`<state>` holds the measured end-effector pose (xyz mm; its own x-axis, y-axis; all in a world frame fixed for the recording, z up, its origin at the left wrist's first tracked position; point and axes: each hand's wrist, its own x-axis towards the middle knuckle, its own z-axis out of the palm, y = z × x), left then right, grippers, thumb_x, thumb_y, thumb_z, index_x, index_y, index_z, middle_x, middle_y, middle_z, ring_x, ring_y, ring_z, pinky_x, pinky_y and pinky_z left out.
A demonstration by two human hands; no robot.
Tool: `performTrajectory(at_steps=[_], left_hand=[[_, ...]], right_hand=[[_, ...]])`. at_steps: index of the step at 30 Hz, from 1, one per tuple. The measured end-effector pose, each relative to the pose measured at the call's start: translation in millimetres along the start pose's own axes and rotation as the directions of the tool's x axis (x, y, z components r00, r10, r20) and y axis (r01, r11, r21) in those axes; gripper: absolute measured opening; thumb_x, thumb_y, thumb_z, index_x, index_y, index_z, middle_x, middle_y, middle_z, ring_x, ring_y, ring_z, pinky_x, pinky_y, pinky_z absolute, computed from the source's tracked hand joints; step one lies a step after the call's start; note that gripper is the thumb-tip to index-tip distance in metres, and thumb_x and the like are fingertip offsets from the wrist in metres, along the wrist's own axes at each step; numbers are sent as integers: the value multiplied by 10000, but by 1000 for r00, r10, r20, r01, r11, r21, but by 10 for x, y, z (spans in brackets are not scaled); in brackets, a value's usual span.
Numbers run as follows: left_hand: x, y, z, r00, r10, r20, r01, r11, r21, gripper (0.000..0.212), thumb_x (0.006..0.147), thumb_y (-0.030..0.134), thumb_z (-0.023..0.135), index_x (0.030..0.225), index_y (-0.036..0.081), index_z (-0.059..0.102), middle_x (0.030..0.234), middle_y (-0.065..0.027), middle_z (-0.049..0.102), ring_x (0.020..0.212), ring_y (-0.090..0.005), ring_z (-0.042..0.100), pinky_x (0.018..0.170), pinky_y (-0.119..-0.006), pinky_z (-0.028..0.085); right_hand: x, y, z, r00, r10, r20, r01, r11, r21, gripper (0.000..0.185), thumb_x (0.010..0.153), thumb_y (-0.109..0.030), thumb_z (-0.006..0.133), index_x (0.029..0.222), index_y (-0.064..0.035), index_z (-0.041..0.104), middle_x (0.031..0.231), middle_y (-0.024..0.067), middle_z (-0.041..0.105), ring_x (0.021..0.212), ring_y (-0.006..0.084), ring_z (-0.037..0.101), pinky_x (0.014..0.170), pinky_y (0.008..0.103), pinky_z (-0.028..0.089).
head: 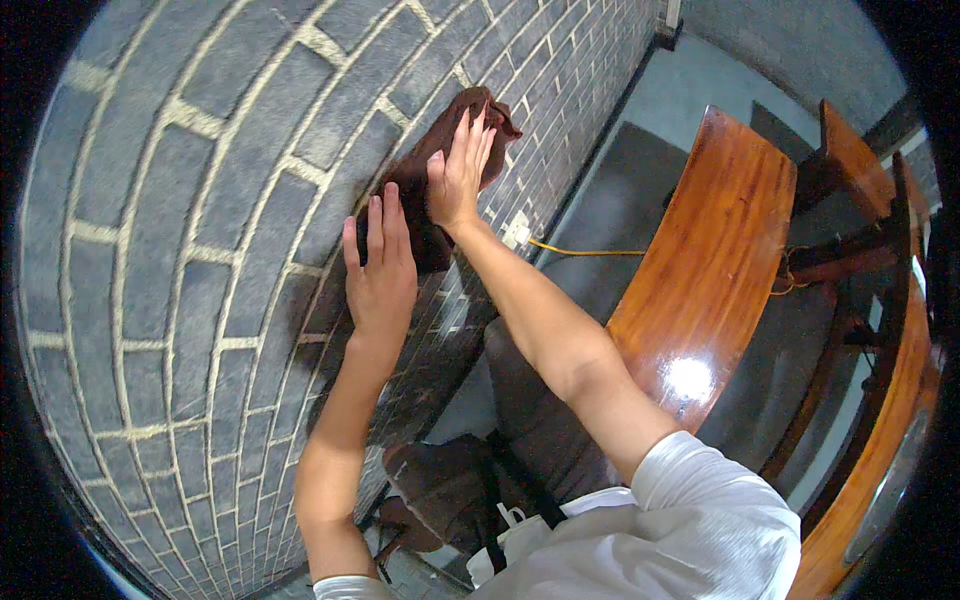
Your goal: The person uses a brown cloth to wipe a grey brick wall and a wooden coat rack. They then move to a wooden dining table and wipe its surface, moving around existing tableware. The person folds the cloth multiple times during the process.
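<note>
A dark brown cloth (420, 169) lies bunched and spread against the grey brick wall (247, 202) with pale mortar lines. My right hand (459, 176) rests flat on the cloth's upper part, fingers stretched upward, and presses it to the wall. Lower and to the left, my left hand (382, 262) is held palm toward the wall, its fingers extended at the cloth's left edge. Whether its fingertips touch the cloth or the brick, I cannot tell. Neither hand is closed around anything.
A white wall socket (517, 231) with a yellow cable (585, 251) sits low on the wall, right of my right forearm. A glossy wooden bench (720, 240) stands to the right, with another wooden piece (859, 165) behind it. A dark-covered seat (442, 480) is below, near my body.
</note>
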<state>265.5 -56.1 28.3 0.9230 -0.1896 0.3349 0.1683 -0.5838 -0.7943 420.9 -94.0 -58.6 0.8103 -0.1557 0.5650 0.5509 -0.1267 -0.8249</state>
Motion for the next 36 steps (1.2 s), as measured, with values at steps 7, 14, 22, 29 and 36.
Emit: performTrajectory(at_steps=[7, 14, 22, 29, 36], left_hand=[[196, 453, 211, 987, 148, 69, -143, 987, -78, 513, 869, 156, 584, 1370, 49, 566, 1610, -58, 313, 1479, -212, 267, 1224, -484, 185], [338, 896, 475, 908, 371, 194, -333, 921, -202, 511, 899, 209, 547, 1379, 35, 561, 1635, -94, 243, 1507, -266, 205, 1231, -531, 118], [253, 981, 530, 861, 454, 228, -392, 879, -272, 529, 901, 221, 549, 1402, 52, 542, 1626, -73, 260, 1503, -279, 208, 1228, -561, 96], [-76, 810, 481, 820, 501, 276, -421, 856, -301, 525, 905, 209, 545, 1404, 47, 539, 1624, -70, 260, 1498, -288, 215, 1230, -556, 92], [-455, 357, 198, 855, 454, 251, -358, 866, -349, 530, 844, 171, 576, 1357, 39, 580, 1622, -51, 273, 1498, -286, 233, 1227, -523, 162]], right_hand=[[-195, 820, 61, 989, 140, -44, -142, 989, -42, 640, 1013, -253, 384, 1543, 39, 173, 1623, 285, 89, 1489, 484, 98, 1213, 541, 31], [-629, 1349, 104, 745, 667, 0, -667, 744, 32, 618, 1056, -309, 318, 1592, -86, 107, 1662, 179, 46, 1513, 435, 67, 1199, 575, 38], [-1206, 1382, 221, 451, 893, -1, -883, 446, 147, 662, 1062, -455, 235, 1598, -92, 93, 1664, 174, 25, 1531, 354, 44, 1228, 446, 29], [-1736, 1142, 407, 361, 932, -10, -905, 353, 237, 648, 1072, -431, 260, 1591, -71, 116, 1652, 219, 25, 1520, 398, 48, 1221, 450, 63], [-2018, 639, 520, 409, 912, 14, -888, 395, 234, 607, 1055, -204, 323, 1567, 19, 86, 1642, 250, -19, 1519, 408, 5, 1232, 459, 34]])
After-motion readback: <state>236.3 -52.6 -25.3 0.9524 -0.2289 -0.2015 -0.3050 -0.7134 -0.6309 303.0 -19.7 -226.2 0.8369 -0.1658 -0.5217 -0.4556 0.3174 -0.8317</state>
